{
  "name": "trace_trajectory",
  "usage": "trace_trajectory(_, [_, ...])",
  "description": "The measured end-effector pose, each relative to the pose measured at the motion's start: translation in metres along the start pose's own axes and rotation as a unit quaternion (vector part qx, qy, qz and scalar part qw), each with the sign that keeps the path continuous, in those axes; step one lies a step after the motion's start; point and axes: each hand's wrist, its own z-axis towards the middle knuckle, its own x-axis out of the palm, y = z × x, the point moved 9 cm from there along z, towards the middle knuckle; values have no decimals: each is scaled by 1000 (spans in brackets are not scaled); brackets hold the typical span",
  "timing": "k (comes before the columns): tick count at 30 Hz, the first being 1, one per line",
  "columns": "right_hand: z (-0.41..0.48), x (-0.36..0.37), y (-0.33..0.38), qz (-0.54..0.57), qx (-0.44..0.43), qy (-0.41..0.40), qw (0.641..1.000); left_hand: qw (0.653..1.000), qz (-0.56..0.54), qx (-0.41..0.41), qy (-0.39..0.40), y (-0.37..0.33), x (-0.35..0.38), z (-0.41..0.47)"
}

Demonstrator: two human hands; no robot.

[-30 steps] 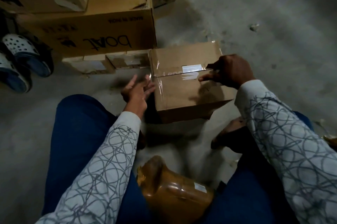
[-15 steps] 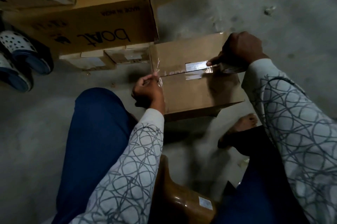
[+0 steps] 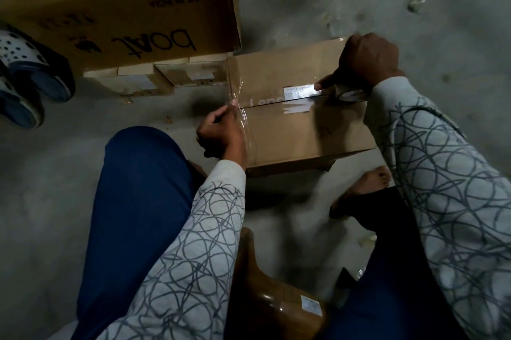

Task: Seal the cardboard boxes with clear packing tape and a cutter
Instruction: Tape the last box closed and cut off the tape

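The cardboard box [image 3: 298, 132] sits on the floor [image 3: 414, 7] at centre right of the frame, its top seam running left to right. The right hand [image 3: 369, 61] curls round the tape roll [image 3: 351, 94] at the seam's right end. The left hand [image 3: 221, 132] pinches the clear tape [image 3: 300, 92] at the box's left edge (the film glints there). A printed carton [image 3: 138, 29] stands upper left.

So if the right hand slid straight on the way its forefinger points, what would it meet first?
The white label on the box seam, just ahead of the right hand; further along, probably the left hand at the box edge.
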Motion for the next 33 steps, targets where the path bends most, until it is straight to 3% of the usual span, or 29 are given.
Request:
trace_trajectory(20, [10,-2,-19,10,39,-9,999,997,-65,-10,47,2,11,4])
trace_trajectory(33, [15,-1,-31,2,53,1,999,994,67,87,19,-14,5,-4])
